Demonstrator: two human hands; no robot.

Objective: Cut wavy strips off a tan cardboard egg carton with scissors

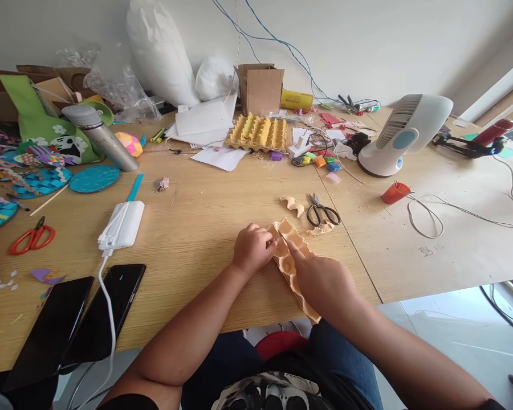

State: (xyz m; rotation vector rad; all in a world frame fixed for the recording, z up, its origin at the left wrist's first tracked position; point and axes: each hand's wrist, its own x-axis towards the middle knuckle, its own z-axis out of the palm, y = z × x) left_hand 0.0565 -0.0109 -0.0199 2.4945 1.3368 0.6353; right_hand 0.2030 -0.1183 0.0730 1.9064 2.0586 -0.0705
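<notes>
A strip of peach-coloured egg carton [287,265] lies slantwise at the table's front edge, cups facing up. My left hand [253,249] is closed on its left rim near the far end. Above the same cups, my right hand [327,285] grips a thin, dark-bladed tool [283,237], index finger stretched along it. The blade's tip rests at a ridge between cups; its handle is hidden in my palm. Just beyond the carton are black-handled scissors [321,212], a curved carton offcut [292,205] and a torn carton strip [320,229].
At the back sit a yellow egg tray [257,134], a cardboard box [261,90] and coloured clay packs [320,162]. A white fan [404,136] and red cup [395,193] stand right. Leftward are a power bank [122,225], phones [111,307] and red scissors [32,239].
</notes>
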